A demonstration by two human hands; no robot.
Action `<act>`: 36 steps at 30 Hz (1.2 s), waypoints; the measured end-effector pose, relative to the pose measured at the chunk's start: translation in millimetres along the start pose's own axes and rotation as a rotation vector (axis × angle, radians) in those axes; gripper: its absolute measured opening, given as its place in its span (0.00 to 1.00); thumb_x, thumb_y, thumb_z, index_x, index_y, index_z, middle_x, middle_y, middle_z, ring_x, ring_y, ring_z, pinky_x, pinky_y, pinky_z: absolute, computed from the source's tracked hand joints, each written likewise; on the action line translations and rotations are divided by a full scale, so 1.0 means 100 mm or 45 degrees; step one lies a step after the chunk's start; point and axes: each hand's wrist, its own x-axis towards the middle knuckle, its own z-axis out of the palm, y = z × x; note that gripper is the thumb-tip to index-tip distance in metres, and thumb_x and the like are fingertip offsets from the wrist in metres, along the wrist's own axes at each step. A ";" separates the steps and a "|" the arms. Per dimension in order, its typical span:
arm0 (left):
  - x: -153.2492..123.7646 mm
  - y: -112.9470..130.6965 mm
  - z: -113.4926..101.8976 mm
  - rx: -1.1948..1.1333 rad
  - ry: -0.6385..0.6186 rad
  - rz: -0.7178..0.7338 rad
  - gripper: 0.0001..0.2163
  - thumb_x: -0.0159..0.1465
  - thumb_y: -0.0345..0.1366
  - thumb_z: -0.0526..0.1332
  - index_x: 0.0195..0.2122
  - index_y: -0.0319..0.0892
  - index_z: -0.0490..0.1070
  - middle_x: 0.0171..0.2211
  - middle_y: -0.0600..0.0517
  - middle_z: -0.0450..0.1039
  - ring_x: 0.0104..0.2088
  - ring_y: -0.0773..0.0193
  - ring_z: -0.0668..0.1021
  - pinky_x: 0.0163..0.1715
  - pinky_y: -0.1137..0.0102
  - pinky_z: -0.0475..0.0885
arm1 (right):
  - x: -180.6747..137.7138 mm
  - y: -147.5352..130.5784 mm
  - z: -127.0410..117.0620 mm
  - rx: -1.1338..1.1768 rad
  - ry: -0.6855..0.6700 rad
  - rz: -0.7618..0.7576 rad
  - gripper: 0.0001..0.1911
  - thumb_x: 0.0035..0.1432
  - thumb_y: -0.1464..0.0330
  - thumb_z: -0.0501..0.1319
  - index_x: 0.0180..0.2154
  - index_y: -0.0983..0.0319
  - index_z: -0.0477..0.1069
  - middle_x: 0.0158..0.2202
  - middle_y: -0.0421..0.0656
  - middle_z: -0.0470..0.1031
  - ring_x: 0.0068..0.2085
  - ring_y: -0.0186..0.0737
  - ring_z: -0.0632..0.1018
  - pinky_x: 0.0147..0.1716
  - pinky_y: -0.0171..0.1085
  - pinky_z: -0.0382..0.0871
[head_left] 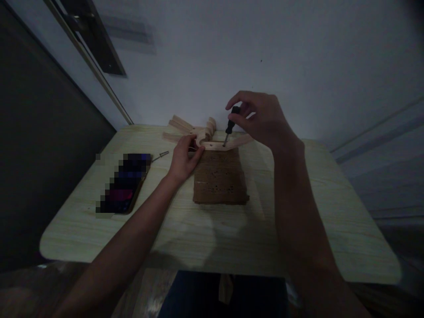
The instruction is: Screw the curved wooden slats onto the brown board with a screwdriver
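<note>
Pale wooden frame (pixel 217 146), seemingly part-finished, at the twelve-o'clock edge of a brown block (pixel 220 176); slats (pixel 180 123) splay toward ten o'clock, near a ridged knob (pixel 210 126). Left hand (pixel 183 158) pinches the rounded end; right hand (pixel 260 115) grips a screwdriver (pixel 231 123), tip at one hole, fastening there apparently incomplete. Whether the nine-o'clock hole (pixel 211 145) is filled cannot be told.

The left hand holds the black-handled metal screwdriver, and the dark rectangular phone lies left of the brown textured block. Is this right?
Wrong hand: the head view shows the right hand holding the black-handled screwdriver. The dark phone does lie left of the brown block.
</note>
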 end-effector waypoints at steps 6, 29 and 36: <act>0.02 0.00 0.00 0.013 -0.016 0.030 0.16 0.63 0.45 0.62 0.48 0.41 0.68 0.40 0.46 0.72 0.37 0.61 0.76 0.39 0.63 0.76 | 0.02 0.10 0.06 -0.043 0.074 -0.052 0.10 0.57 0.65 0.63 0.41 0.58 0.77 0.40 0.46 0.78 0.38 0.44 0.78 0.41 0.46 0.75; 0.04 -0.03 0.03 0.040 -0.021 0.071 0.16 0.64 0.44 0.61 0.49 0.41 0.67 0.39 0.48 0.72 0.38 0.62 0.76 0.39 0.66 0.75 | 0.05 0.14 0.16 -0.086 0.064 -0.106 0.15 0.61 0.63 0.60 0.49 0.58 0.74 0.48 0.49 0.78 0.41 0.46 0.80 0.43 0.46 0.75; 0.04 -0.01 0.01 0.026 -0.031 0.047 0.15 0.64 0.44 0.61 0.48 0.41 0.68 0.40 0.47 0.73 0.38 0.63 0.76 0.38 0.66 0.75 | 0.04 -0.02 0.09 -0.040 0.013 -0.062 0.14 0.60 0.67 0.61 0.49 0.57 0.74 0.40 0.44 0.80 0.39 0.43 0.80 0.42 0.43 0.74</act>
